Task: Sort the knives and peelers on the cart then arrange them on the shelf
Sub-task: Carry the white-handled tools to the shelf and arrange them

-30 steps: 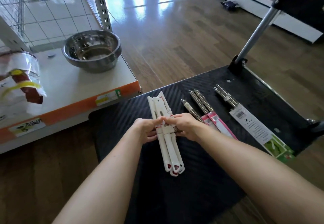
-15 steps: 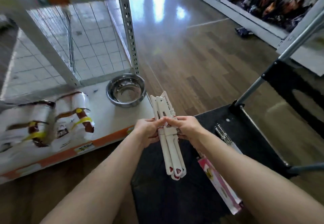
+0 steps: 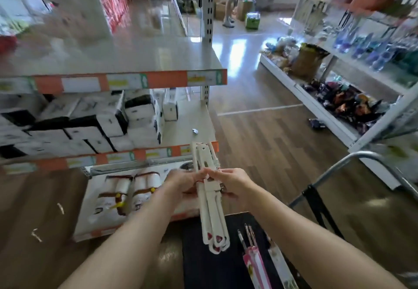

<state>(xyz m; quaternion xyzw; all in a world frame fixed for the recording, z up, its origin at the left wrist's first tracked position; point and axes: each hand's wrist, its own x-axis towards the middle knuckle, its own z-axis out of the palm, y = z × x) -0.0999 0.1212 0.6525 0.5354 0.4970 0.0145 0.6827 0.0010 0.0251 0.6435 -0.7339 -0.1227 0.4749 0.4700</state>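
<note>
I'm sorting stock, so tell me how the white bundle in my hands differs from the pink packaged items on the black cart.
The white plastic bundle is lifted off the cart, gripped by the left hand and right hand; the pink-carded packs lie flat on the black cart mat. The bundle is all white with red marks at its ends; the packs show metal handles above pink card. Both are long, slim and grouped.

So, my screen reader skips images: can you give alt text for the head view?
Both hands, left hand and right hand, grip a bundle of white sheathed knives above a black cart that carries packaged peelers. Ahead stands an orange-edged store shelf.
</note>
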